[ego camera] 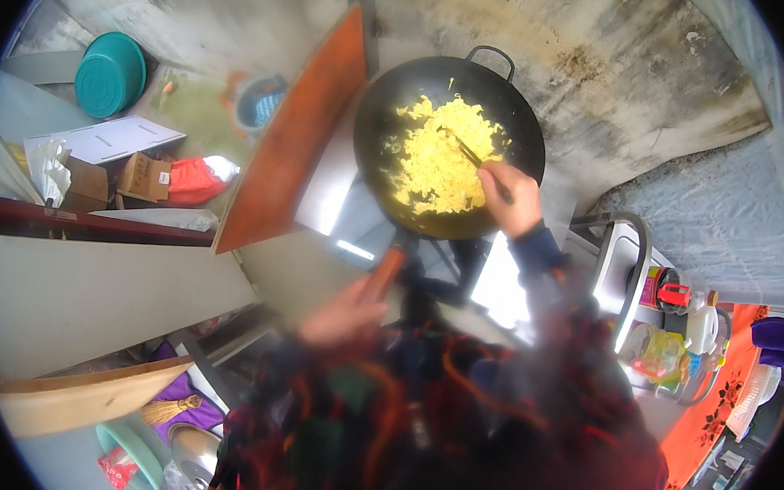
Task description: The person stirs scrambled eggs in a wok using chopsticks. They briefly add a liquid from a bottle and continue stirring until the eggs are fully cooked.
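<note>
Scrambled egg (440, 162), yellow and broken into small pieces, lies in a dark wok (525, 134) in front of me. My right hand (514, 196) grips chopsticks (469, 154) over the wok's right side, and their tips reach into the egg. My left hand (345, 317) is closed around the wok's wooden handle (384, 275), at the near side. A loop handle (493, 51) stands out from the far rim.
An orange-brown board (296, 141) stands upright left of the wok, and a stained wall (586, 53) rises behind it. Bottles (702, 328) stand in a metal-framed rack (638, 278) at right. A teal tub (110, 74) and cardboard boxes (145, 176) are at left.
</note>
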Action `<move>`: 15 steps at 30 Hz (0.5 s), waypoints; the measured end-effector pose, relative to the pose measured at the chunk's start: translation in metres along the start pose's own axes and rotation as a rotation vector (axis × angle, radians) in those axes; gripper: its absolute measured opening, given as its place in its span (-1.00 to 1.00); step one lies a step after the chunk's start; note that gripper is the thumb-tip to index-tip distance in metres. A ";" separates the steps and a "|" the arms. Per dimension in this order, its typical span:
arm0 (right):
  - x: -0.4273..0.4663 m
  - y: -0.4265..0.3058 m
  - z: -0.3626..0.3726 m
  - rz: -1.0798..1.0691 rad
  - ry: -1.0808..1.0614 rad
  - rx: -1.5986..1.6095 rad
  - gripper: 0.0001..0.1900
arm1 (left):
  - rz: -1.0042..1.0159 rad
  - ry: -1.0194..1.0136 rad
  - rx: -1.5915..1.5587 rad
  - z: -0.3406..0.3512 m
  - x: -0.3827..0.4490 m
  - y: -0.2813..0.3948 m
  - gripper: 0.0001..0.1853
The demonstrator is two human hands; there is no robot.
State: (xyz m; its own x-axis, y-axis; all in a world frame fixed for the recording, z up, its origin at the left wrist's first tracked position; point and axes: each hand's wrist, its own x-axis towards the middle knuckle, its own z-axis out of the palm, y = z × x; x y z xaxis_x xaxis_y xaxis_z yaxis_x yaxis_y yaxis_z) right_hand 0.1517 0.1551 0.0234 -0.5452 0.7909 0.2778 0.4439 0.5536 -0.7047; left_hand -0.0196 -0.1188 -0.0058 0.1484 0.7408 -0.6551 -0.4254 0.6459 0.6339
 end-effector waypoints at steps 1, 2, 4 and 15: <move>-0.006 -0.002 -0.006 -0.082 -0.011 -0.023 -0.91 | 0.020 -0.021 -0.013 0.000 0.001 -0.002 -0.35; -0.013 -0.007 -0.010 -0.108 -0.010 0.029 -0.91 | 0.023 -0.022 -0.027 0.000 0.002 -0.003 -0.34; -0.026 -0.014 -0.009 -0.111 -0.077 0.150 -0.91 | 0.021 -0.023 -0.020 -0.001 0.003 -0.004 -0.32; 0.001 0.050 -0.019 -0.019 0.320 0.102 -0.90 | -0.026 0.014 0.041 -0.002 0.002 -0.003 -0.38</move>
State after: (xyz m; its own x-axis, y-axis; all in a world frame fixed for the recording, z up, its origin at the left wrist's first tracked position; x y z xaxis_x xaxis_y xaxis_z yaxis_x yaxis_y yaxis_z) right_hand 0.1863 0.1881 0.0009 -0.2950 0.8312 0.4712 0.3536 0.5531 -0.7543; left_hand -0.0195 -0.1195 -0.0101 0.1460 0.7209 -0.6774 -0.3842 0.6724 0.6327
